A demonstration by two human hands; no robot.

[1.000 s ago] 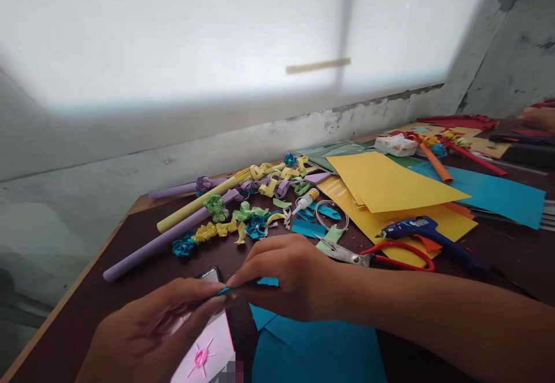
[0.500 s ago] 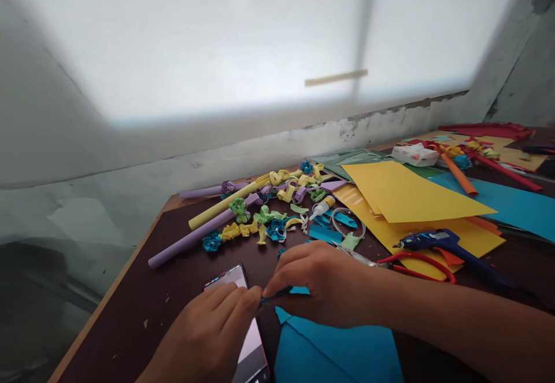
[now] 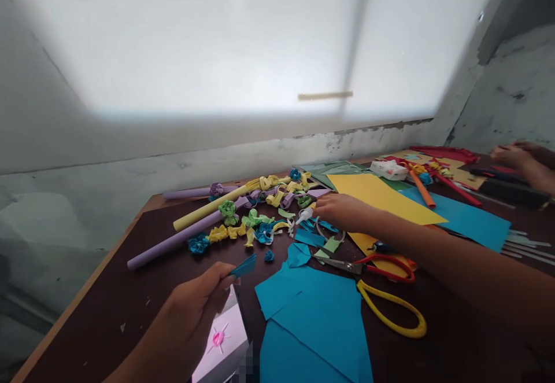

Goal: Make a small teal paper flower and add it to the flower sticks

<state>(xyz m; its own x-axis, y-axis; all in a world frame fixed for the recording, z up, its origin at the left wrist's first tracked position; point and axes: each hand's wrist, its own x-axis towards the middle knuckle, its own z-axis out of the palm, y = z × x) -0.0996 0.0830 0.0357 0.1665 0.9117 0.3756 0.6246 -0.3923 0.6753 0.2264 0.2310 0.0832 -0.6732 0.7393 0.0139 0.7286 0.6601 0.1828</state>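
Observation:
My left hand pinches a small folded piece of blue paper between thumb and fingers, above a phone whose screen displays a pink flower shape. Farther out, my right hand has its fingers closed at the yellow end of a small white glue bottle, which lies among paper scraps. Blue paper sheets spread between my arms. Beside them rest scissors with one red and one yellow handle, blades apart. A small crumpled blue paper flower sits near the left hand.
Rolled paper tubes, one purple and one yellow, lie at the left with crumpled paper flowers. Yellow sheets lie under my right forearm. Another person's hands are at far right. White sticks lie at right.
My hands were together over the phone; now they are apart. The right hand has reached forward to the glue bottle, uncovering the scissors and blue sheets. The left keeps the blue paper.

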